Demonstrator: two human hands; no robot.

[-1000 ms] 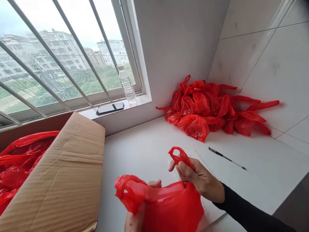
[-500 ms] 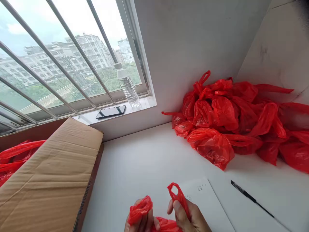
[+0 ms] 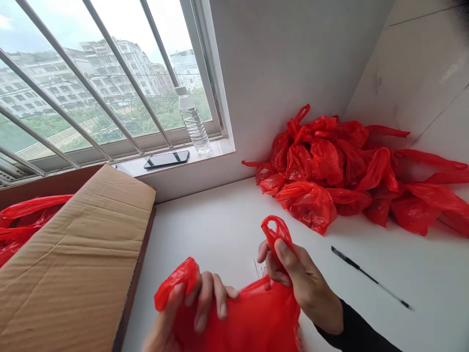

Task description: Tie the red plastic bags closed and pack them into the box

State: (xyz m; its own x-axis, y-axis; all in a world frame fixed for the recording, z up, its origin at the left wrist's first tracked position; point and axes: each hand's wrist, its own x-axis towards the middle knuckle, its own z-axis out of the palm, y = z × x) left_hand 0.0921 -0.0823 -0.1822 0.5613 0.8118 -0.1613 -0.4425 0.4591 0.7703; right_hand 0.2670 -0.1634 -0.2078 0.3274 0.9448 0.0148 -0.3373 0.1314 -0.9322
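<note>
Between my hands hangs a red plastic bag (image 3: pixel 252 318), its lower part cut off by the bottom of the view. My left hand (image 3: pixel 198 298) is closed on one handle, with bunched film sticking out above the thumb. At the other side, my right hand (image 3: pixel 296 274) pinches the second handle, whose loop stands up over the thumb. Behind the bag, a bit of white paper (image 3: pixel 260 268) with writing shows; the rest of it is hidden. A black pen (image 3: pixel 366 276) lies on the white table (image 3: pixel 208 230) to the right of my right hand.
A heap of knotted red bags (image 3: pixel 322 166) lies against the wall at the back right. On the left stands a cardboard box (image 3: pixel 84 244) with more red bags (image 3: pixel 29 220) inside. The windowsill holds a phone (image 3: pixel 166 160) and a water bottle (image 3: pixel 194 124).
Both hands have risen and moved apart, bringing more of the red bag into view between them. The paper is now mostly covered. The view has shifted slightly.
</note>
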